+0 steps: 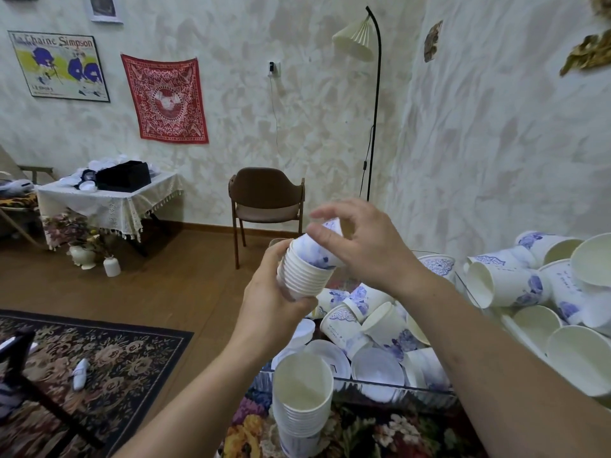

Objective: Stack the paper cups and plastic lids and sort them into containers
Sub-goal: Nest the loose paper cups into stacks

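— Paper cups, item one: a nested stack (305,276), held tilted in mid-air. Who has it?

— Left hand (274,299), fingers curled round the lower part of the stack, so the stack's base is hidden behind the palm. Right hand (360,249) pinches a single cup (325,246) from above, bottom end up, its mouth sitting in or at the top of the stack; how deep it sits cannot be told.

— Item two?

— Second stack of cups (302,398), upright, mouth open, at the bottom of the view. Its foot is cut off by the lower edge.

— Item three?

— Loose cups (506,282), white with blue print, heaped on their sides on a glass-topped table (396,385) at right. The right forearm covers part of the heap, and the frame edge cuts the far cups.

— Lids?

— Plastic lids (377,368), white and round, lying flat near the table's front edge, partly under cups. Count cannot be made out.

— Surroundings?

— Brown chair (266,200) against the wall behind the hands; floor lamp (358,39) beside it. Small table with lace cloth (109,200) at far left, bearing a black box (124,176) and white pieces too small to identify. Patterned rug (92,358) on wood floor; red cloth (165,97) and poster (59,66) on the wall.
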